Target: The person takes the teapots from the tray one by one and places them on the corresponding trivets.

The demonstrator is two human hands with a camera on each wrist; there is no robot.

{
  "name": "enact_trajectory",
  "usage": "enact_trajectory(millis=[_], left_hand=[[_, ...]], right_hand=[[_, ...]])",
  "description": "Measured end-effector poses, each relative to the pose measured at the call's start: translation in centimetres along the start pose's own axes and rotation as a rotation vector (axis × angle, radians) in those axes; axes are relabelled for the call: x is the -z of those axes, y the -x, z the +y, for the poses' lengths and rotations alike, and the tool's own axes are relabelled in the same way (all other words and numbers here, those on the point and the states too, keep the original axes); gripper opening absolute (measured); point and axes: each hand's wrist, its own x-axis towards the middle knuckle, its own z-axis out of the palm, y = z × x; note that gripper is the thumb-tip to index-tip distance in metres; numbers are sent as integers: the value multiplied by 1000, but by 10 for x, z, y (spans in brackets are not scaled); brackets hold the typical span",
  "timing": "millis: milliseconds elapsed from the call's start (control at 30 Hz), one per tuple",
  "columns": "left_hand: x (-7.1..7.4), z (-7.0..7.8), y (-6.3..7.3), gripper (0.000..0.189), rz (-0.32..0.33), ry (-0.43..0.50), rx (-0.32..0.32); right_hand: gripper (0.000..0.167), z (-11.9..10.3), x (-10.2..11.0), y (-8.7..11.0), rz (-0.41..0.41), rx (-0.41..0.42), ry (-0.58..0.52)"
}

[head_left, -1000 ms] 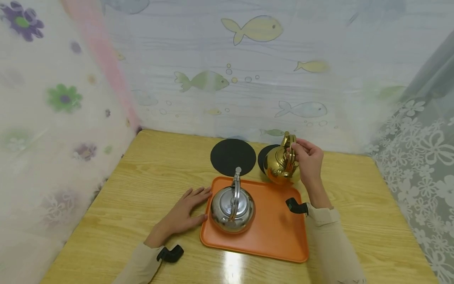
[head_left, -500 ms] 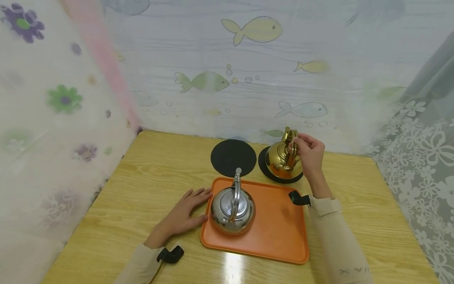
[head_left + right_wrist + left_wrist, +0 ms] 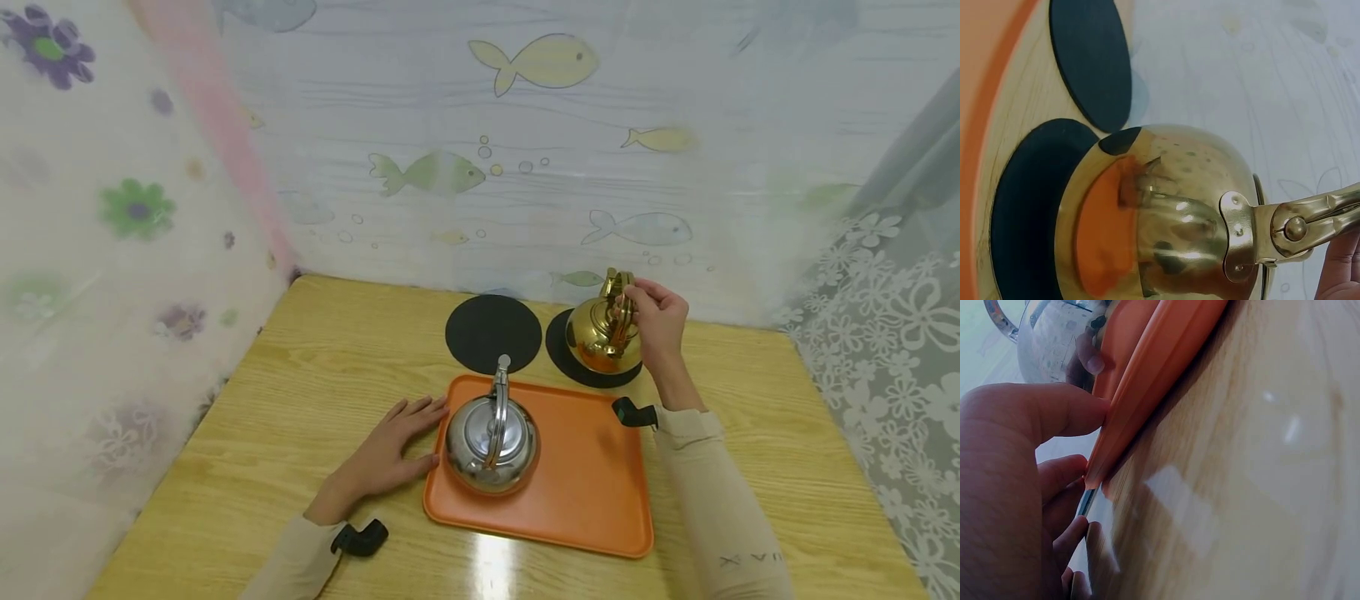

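Observation:
My right hand (image 3: 662, 327) grips the raised handle of a shiny gold kettle (image 3: 592, 337) in the head view. The kettle stands upright over the right black round mat (image 3: 558, 350), a little toward its right and back; whether its base touches the mat I cannot tell. In the right wrist view the gold kettle (image 3: 1191, 219) fills the middle, with part of the hand at the handle. My left hand (image 3: 386, 446) touches the left rim of the orange tray (image 3: 581, 492) with outstretched fingers. A silver kettle (image 3: 480, 467) stands on the tray's left half, near that hand.
A second black round mat (image 3: 493, 333) lies to the left of the gold kettle, behind the tray. The wooden table (image 3: 300, 375) meets a fish-patterned curtain (image 3: 420, 225) at the back. A flowered curtain (image 3: 135, 333) hangs left, and white lace (image 3: 900, 375) hangs right.
The gold kettle, in my right hand, has moved back and right from above the tray's rear edge to over the right mat, slowing lately. My left hand and the silver kettle have stayed put.

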Motion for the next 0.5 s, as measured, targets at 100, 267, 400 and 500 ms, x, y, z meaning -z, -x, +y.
enact_trajectory(millis=[100,267,400,500], left_hand=[[0,0,0,67,2,-1,-4],[0,-1,0,67,0,3,-6],[0,-1,0,67,-2,0,-7],[0,-1,0,67,0,-1,-9]], right_hand=[[17,2,0,-1,8,-10,-1],[22,6,1,-1,-5,-56,16],[32,8,1,0,-27,-77,45],[36,9,1,1,-31,-100,26]])
